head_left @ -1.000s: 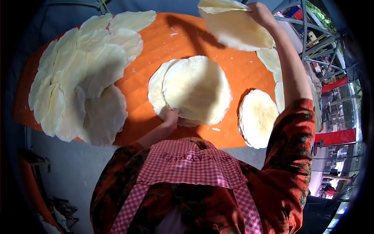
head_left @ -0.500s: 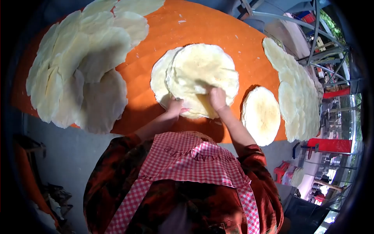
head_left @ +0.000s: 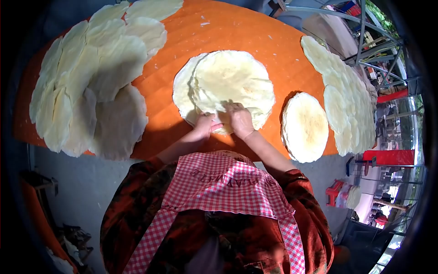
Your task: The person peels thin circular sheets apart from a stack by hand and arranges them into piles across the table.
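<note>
Orange tabletop [head_left: 182,43] is bearing a pale stack [head_left: 233,77] of round sheets centrally, presumably for two-handed reach; left hand [head_left: 205,124] is pinching its near edge, seemingly steadying it; right hand [head_left: 241,119] is resting curled on top; whether gripping, cannot tell.

Over on the right, a metal frame [head_left: 363,27] crisscrosses, green foliage [head_left: 378,18] peeking in behind! Lower down, a bright red panel [head_left: 393,157] stands out, and below and left of it there's a red stool [head_left: 335,192] beside the worktop [head_left: 173,59], on grey floor [head_left: 86,182].
</note>
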`<action>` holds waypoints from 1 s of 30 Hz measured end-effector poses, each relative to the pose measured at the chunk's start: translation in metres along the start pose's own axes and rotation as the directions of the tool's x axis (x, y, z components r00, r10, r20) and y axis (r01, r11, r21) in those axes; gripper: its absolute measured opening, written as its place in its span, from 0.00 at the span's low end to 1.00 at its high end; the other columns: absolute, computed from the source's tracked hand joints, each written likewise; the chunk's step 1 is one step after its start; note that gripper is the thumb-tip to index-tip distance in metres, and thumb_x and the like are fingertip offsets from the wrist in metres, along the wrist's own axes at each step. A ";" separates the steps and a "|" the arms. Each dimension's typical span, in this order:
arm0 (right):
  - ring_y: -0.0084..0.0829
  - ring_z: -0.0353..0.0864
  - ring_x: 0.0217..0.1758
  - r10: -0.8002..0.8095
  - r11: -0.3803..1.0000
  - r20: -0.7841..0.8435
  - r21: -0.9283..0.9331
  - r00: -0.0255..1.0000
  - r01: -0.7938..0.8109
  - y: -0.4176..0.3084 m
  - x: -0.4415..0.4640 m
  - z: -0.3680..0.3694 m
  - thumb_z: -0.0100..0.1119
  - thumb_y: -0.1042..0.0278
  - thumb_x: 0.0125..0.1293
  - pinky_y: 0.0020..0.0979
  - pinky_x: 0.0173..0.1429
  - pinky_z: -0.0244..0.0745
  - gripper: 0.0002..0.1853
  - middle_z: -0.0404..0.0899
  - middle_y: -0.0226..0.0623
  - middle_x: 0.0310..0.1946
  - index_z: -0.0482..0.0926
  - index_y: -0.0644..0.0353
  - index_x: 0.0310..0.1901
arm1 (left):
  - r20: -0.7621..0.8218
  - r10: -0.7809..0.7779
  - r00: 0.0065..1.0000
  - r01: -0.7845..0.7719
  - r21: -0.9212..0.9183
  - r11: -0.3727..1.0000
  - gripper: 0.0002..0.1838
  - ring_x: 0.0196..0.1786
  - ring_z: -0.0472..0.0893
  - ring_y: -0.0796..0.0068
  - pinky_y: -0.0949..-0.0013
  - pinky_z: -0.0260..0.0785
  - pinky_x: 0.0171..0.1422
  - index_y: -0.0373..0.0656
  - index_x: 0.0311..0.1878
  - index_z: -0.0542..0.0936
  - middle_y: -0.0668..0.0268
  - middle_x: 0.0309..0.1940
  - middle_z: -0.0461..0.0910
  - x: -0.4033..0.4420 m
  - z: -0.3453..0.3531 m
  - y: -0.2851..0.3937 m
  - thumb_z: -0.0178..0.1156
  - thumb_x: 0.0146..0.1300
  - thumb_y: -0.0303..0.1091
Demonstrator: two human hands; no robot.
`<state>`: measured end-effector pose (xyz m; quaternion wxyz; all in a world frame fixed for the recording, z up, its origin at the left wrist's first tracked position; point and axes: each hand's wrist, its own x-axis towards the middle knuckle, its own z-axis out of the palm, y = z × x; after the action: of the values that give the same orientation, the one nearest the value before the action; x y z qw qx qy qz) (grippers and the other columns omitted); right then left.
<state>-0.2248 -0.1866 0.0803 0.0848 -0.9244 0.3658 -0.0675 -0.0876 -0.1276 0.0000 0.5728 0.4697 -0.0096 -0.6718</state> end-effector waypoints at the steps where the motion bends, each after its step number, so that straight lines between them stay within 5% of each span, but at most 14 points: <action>1: 0.40 0.70 0.64 -0.019 0.999 0.032 -0.050 0.999 0.020 -0.007 -0.001 -0.002 0.58 0.68 0.57 0.43 0.56 0.73 0.25 0.75 0.45 0.58 0.73 0.59 0.58 | -0.005 -0.004 1.000 0.004 0.017 1.000 0.14 0.52 0.79 0.58 0.55 0.77 0.56 0.39 0.56 0.66 0.53 0.53 0.74 0.005 -0.001 -0.003 0.48 0.68 0.27; 5: 0.41 0.67 0.67 -0.006 0.999 0.070 -0.037 0.998 0.008 -0.013 -0.020 0.015 0.65 0.57 0.55 0.45 0.62 0.68 0.36 0.68 0.43 0.64 0.65 0.61 0.64 | 0.087 -0.077 0.993 0.083 -0.074 0.994 0.16 0.56 0.76 0.58 0.52 0.68 0.61 0.40 0.55 0.72 0.54 0.53 0.76 0.027 -0.017 -0.012 0.49 0.67 0.37; 8: 0.44 0.71 0.63 -0.068 0.997 0.063 -0.025 0.996 0.070 -0.010 -0.021 0.013 0.63 0.55 0.58 0.44 0.62 0.69 0.34 0.71 0.46 0.61 0.67 0.60 0.64 | 0.163 -0.060 0.985 0.087 -0.166 0.982 0.22 0.57 0.75 0.57 0.51 0.66 0.63 0.40 0.58 0.69 0.57 0.56 0.74 0.003 -0.008 0.005 0.51 0.67 0.44; 12: 0.47 0.79 0.52 0.199 0.737 0.368 0.555 0.908 -0.386 -0.009 0.016 -0.011 0.55 0.49 0.64 0.38 0.60 0.72 0.27 0.79 0.53 0.48 0.73 0.58 0.59 | 0.120 -0.019 0.993 0.023 -0.028 0.999 0.22 0.55 0.77 0.60 0.51 0.72 0.59 0.43 0.62 0.64 0.58 0.55 0.74 0.027 -0.025 -0.014 0.55 0.67 0.34; 18: 0.47 0.82 0.44 0.218 0.960 0.041 0.171 0.975 -0.222 -0.047 0.073 0.002 0.59 0.55 0.60 0.40 0.50 0.77 0.22 0.82 0.50 0.41 0.80 0.65 0.48 | -0.001 0.128 0.992 -0.125 0.208 0.970 0.23 0.55 0.77 0.62 0.61 0.80 0.45 0.45 0.64 0.59 0.57 0.58 0.69 -0.005 0.009 0.002 0.53 0.68 0.28; 21: 0.47 0.84 0.40 0.143 0.985 0.205 0.066 0.968 -0.159 -0.043 0.086 0.018 0.56 0.60 0.58 0.42 0.46 0.79 0.15 0.82 0.52 0.37 0.81 0.64 0.39 | 0.091 0.125 0.988 -0.143 0.234 0.962 0.22 0.54 0.77 0.61 0.60 0.82 0.46 0.42 0.64 0.59 0.55 0.59 0.68 -0.002 0.005 0.002 0.50 0.69 0.26; 22: 0.49 0.84 0.35 0.053 0.998 0.126 0.025 0.991 -0.056 -0.043 0.082 0.023 0.58 0.62 0.56 0.43 0.44 0.79 0.12 0.83 0.48 0.32 0.83 0.61 0.36 | 0.150 0.103 0.983 -0.137 0.235 0.962 0.22 0.55 0.77 0.60 0.59 0.82 0.48 0.42 0.64 0.58 0.55 0.60 0.67 -0.003 0.003 0.005 0.49 0.68 0.24; 25: 0.48 0.83 0.43 0.132 0.976 0.380 0.111 0.915 -0.187 -0.039 0.081 0.015 0.61 0.58 0.55 0.42 0.49 0.78 0.17 0.82 0.52 0.41 0.80 0.61 0.42 | 0.098 0.083 0.992 -0.100 0.182 0.978 0.24 0.55 0.77 0.58 0.57 0.82 0.51 0.43 0.65 0.57 0.54 0.61 0.66 -0.008 0.003 0.005 0.49 0.68 0.22; 28: 0.48 0.80 0.52 0.079 0.916 0.327 0.349 0.942 -0.198 -0.019 0.062 0.007 0.63 0.51 0.54 0.42 0.55 0.75 0.29 0.78 0.52 0.52 0.75 0.60 0.55 | 0.081 0.084 0.993 -0.095 0.137 0.986 0.24 0.56 0.77 0.57 0.57 0.82 0.50 0.41 0.64 0.57 0.54 0.59 0.67 -0.016 0.006 0.014 0.47 0.66 0.19; 30: 0.47 0.77 0.56 -0.036 0.984 0.112 0.177 0.993 0.016 -0.004 0.031 0.009 0.64 0.48 0.54 0.43 0.58 0.73 0.35 0.74 0.50 0.57 0.69 0.58 0.61 | 0.061 0.117 0.991 -0.124 0.133 0.983 0.26 0.57 0.77 0.55 0.55 0.82 0.51 0.43 0.63 0.58 0.54 0.59 0.67 -0.020 0.007 0.014 0.46 0.63 0.16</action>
<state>-0.1985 -0.2041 0.0738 0.1860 -0.9204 0.3407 -0.0473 -0.0832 -0.1205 0.0237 0.5787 0.4883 -0.0990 -0.6457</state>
